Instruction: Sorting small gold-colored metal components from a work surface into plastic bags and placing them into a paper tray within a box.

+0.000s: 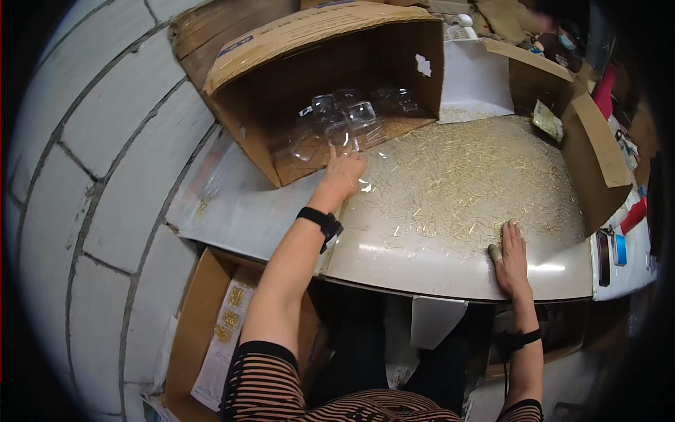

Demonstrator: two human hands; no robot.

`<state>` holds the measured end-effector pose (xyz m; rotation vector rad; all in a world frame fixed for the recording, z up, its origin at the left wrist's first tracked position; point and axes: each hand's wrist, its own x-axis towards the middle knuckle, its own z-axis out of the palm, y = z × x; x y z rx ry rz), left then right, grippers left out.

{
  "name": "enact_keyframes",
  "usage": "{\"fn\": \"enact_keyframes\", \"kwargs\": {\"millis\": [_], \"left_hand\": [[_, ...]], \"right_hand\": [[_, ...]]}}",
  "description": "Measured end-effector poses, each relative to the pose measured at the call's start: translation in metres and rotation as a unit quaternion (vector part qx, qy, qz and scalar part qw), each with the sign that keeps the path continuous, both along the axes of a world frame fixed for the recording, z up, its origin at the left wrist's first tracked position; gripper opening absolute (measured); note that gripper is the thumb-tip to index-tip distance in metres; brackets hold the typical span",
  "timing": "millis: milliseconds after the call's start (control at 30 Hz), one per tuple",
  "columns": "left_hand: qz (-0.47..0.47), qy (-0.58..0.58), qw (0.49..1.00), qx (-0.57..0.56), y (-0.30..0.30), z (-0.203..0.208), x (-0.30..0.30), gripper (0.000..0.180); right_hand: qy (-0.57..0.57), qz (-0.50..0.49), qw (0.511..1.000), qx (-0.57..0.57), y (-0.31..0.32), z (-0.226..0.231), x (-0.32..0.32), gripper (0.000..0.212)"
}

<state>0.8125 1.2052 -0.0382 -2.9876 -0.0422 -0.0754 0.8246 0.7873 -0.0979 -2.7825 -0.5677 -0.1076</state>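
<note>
My left hand (344, 174) reaches to the mouth of a cardboard box (256, 137) lying on its side. Its fingers are stretched out, with the tips at a clear plastic case (340, 135) near the front of a loose heap of such cases. No firm grip on the case shows. My right hand (512, 261) lies flat on a smooth pale board (422, 271), palm down and fingers extended, with a dark cover on the thumb. Just beyond its fingertips, many thin gold-coloured pins (464, 183) are spread across the board.
Cardboard walls (598, 144) fence the board's right side, where a small packet (547, 121) leans. A blue box (619, 250) sits at the right edge. Below left, an open carton (186, 352) holds a paper strip with gold clusters (226, 318). A block wall (119, 176) stands left.
</note>
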Motion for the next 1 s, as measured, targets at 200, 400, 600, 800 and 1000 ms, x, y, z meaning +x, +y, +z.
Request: {"fn": "enact_keyframes", "kwargs": {"millis": [200,400,600,800,1000], "left_hand": [[-0.023,-0.044,0.982,0.182,-0.019,0.019,-0.013,0.025],[0.033,-0.058,0.993,-0.099,-0.067,0.025,-0.031,0.040],[0.016,-0.031,0.446,-0.894,-0.139,0.005,-0.135,0.048],[0.137,0.103,0.212,-0.962,-0.144,-0.096,-0.273,0.057],[0.148,0.080,0.278,-0.946,-0.159,-0.134,-0.307,0.058]], "right_hand": [[-0.112,-0.022,0.970,0.215,0.007,0.016,-0.024,0.047],[-0.068,0.105,0.933,0.338,0.052,0.043,-0.065,0.037],[-0.156,0.007,0.935,0.319,0.025,0.048,-0.071,0.035],[-0.057,-0.175,0.978,0.101,-0.053,-0.011,-0.037,0.064],[-0.033,0.001,0.999,0.033,0.050,-0.002,-0.021,0.064]]}}
